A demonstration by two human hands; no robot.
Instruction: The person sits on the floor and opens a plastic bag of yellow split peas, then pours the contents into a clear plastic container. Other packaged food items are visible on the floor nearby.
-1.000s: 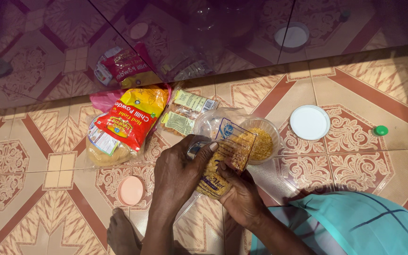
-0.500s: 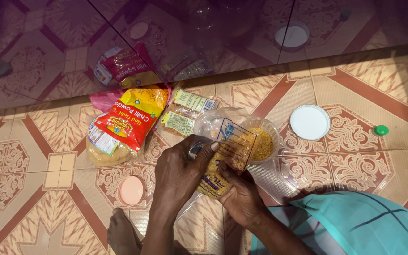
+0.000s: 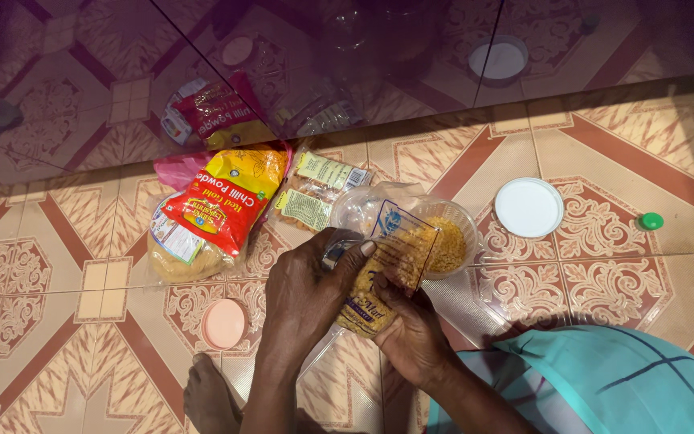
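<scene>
My left hand point(image 3: 303, 293) covers the near side of the clear packet point(image 3: 379, 277) of yellow grains, and my right hand point(image 3: 411, 333) hides its lower end. The packet masks part of the clear tub point(image 3: 453, 241). Both forearms and my teal skirt point(image 3: 604, 378) run off the bottom edge.
</scene>
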